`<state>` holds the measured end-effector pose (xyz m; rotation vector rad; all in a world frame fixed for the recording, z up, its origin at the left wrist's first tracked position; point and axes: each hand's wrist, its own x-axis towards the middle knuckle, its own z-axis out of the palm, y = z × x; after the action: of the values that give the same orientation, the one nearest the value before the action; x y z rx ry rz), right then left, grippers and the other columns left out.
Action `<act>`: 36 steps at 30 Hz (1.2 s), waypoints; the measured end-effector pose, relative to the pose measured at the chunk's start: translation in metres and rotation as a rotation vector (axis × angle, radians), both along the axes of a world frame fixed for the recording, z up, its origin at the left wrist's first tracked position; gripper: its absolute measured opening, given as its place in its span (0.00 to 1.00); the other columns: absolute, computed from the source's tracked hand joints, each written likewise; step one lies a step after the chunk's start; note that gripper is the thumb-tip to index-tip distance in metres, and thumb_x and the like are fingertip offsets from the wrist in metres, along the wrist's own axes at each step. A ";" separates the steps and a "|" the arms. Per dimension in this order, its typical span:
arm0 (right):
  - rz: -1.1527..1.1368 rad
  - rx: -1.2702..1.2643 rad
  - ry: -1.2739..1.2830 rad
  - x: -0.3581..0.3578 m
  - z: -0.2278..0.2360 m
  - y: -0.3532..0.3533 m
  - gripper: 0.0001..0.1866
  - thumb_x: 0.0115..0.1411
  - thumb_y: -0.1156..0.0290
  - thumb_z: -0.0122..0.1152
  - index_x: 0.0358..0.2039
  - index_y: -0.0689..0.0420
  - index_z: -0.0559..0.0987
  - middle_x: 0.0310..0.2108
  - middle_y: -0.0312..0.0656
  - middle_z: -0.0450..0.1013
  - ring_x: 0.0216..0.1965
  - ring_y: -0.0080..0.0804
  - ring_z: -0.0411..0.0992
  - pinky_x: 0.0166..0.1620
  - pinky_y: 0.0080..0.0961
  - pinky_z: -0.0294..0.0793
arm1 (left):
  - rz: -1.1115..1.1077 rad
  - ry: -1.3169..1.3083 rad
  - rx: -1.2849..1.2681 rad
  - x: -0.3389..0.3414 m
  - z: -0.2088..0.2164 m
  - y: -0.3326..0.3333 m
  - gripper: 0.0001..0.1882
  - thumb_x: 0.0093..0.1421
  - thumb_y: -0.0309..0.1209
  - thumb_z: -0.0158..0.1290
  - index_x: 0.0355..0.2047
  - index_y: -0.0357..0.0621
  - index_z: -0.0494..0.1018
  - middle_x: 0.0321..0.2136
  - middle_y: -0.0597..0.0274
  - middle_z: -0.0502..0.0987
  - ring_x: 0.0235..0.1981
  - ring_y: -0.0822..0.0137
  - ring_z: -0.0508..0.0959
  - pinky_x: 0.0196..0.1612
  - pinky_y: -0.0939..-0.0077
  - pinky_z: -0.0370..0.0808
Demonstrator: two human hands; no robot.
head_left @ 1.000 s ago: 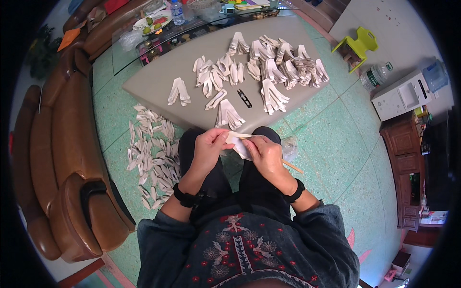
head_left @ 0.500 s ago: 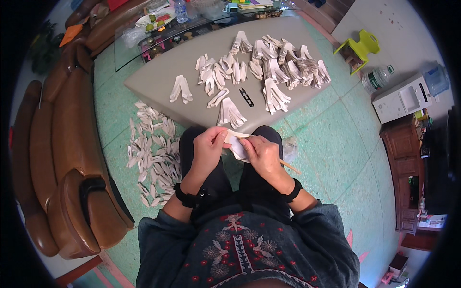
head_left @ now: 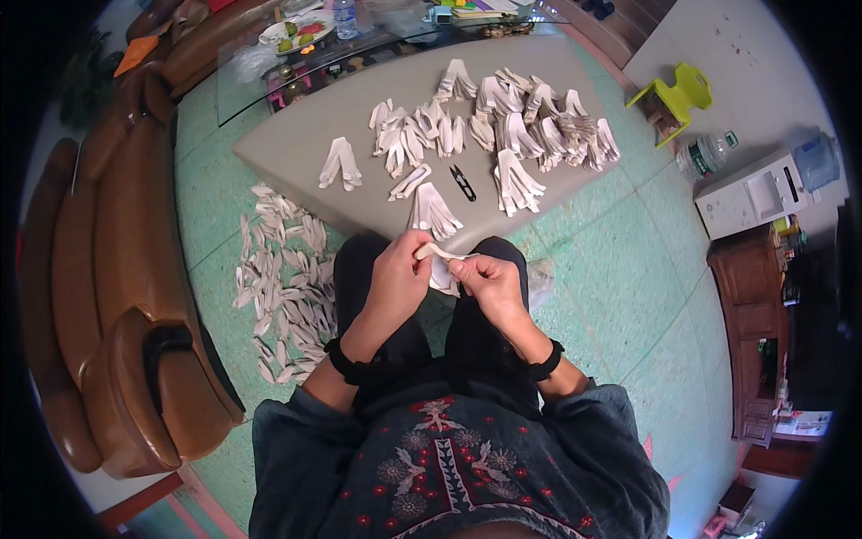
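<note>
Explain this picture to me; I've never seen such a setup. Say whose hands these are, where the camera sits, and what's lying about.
There is no machine here, just a person's bare left hand and right hand. A wide camera worn on the head looks down at them, so straight edges look bent. Both hands pinch a pale strip; a white piece shows beneath it, perhaps joined. On the grey surface lie bundles of pale pieces and small black scissors. More loose pieces lie on the green floor.
</note>
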<state>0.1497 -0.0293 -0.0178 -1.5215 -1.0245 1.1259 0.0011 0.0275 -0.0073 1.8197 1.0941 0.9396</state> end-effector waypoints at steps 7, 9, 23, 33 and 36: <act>0.031 0.126 -0.158 0.000 -0.002 0.002 0.13 0.56 0.66 0.59 0.25 0.64 0.77 0.15 0.35 0.67 0.18 0.18 0.61 0.22 0.19 0.61 | -0.042 -0.505 -0.473 -0.015 -0.013 0.008 0.09 0.58 0.26 0.50 0.36 0.31 0.71 0.28 0.61 0.75 0.25 0.73 0.76 0.31 0.84 0.73; 0.060 0.247 -0.355 -0.005 -0.003 0.001 0.11 0.55 0.67 0.59 0.26 0.64 0.77 0.18 0.48 0.70 0.18 0.33 0.68 0.24 0.25 0.66 | -0.008 -0.560 -0.510 -0.016 -0.015 0.010 0.09 0.58 0.27 0.51 0.35 0.32 0.73 0.28 0.60 0.75 0.24 0.74 0.75 0.31 0.84 0.74; -0.014 0.472 -0.477 -0.010 0.010 0.009 0.09 0.53 0.69 0.60 0.23 0.63 0.76 0.18 0.48 0.71 0.19 0.44 0.69 0.22 0.31 0.67 | -0.065 -0.459 -0.359 -0.002 -0.008 0.012 0.08 0.56 0.24 0.52 0.35 0.31 0.72 0.29 0.64 0.77 0.28 0.79 0.74 0.32 0.86 0.70; 0.013 0.223 -0.153 -0.010 0.010 0.004 0.12 0.56 0.67 0.58 0.25 0.65 0.77 0.16 0.45 0.69 0.17 0.24 0.65 0.23 0.22 0.63 | 0.079 -0.110 -0.041 0.014 -0.017 -0.003 0.07 0.54 0.21 0.52 0.34 0.33 0.72 0.25 0.64 0.77 0.25 0.79 0.73 0.28 0.84 0.70; 0.017 0.176 -0.085 -0.006 0.010 0.004 0.12 0.56 0.68 0.58 0.26 0.65 0.77 0.16 0.44 0.69 0.18 0.23 0.65 0.23 0.21 0.64 | 0.101 -0.094 0.052 0.015 -0.017 -0.002 0.06 0.54 0.22 0.53 0.32 0.34 0.73 0.21 0.65 0.76 0.22 0.82 0.71 0.24 0.84 0.68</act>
<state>0.1435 -0.0252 -0.0081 -1.4319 -1.1652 0.9628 0.0165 0.0259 -0.0246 1.7561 1.1202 1.1113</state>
